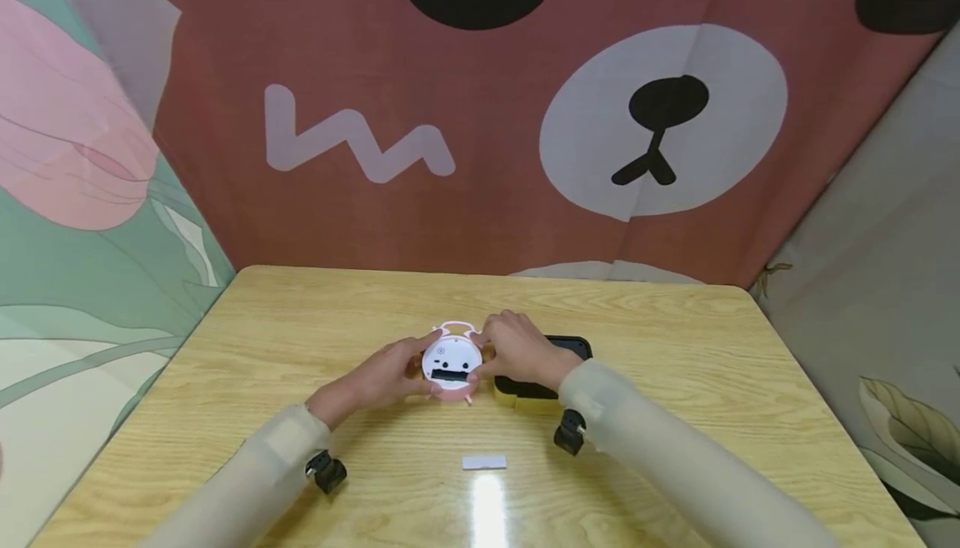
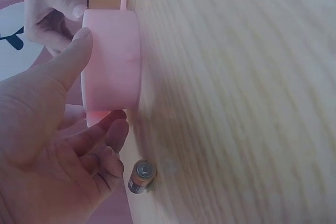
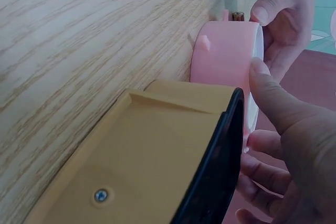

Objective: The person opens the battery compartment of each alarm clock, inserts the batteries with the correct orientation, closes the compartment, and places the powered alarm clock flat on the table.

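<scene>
A pink alarm clock [image 1: 453, 392] with a white back lies face down on the table, its two feet pointing toward me and its handle away. The battery compartment [image 1: 449, 375] in its back is uncovered and looks dark; whether a battery sits inside I cannot tell. My left hand [image 1: 382, 373] grips the clock's left side between thumb and fingers. On the other side my right hand [image 1: 522, 351] holds the rim, thumb near the compartment's right end and fingers by the handle. A battery [image 2: 142, 176] stands upright beyond the clock, hidden from the head view.
Just right of the clock, under my right wrist, is a yellow box-shaped thing [image 3: 121, 150] with a black top [image 1: 570, 346]. A small white strip [image 1: 483, 462] lies nearer to me on the wooden table [image 1: 675, 340]. Printed cloth [image 1: 480, 223] hangs behind the table.
</scene>
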The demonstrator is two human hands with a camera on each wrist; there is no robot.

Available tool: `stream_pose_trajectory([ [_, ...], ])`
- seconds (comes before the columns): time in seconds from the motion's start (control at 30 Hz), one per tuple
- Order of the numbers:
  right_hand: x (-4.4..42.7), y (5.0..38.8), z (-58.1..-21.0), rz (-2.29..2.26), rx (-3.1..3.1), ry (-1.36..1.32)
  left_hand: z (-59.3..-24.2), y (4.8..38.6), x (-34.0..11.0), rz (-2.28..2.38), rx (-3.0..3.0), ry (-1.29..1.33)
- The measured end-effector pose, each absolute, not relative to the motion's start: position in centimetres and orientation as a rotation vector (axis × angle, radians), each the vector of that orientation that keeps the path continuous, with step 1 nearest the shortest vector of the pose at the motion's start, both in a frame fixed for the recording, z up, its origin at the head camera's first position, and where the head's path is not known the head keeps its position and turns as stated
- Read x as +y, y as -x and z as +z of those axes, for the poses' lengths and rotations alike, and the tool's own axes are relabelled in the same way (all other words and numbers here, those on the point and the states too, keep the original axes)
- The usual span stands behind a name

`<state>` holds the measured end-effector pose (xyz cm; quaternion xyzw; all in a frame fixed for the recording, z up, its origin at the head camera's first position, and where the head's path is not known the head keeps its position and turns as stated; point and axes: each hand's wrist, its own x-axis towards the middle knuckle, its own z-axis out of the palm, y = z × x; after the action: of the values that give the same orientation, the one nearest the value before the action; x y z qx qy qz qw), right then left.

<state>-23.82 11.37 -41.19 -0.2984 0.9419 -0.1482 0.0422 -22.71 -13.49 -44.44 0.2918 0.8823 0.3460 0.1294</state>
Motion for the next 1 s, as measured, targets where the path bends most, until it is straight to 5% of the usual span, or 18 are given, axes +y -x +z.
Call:
stream_pose_trajectory([
  [1.0, 11.3, 24.0, -41.3, -0.423, 2.863, 0.902, -41.6, 22.9, -16.1, 0.84, 2.864, -0.546],
])
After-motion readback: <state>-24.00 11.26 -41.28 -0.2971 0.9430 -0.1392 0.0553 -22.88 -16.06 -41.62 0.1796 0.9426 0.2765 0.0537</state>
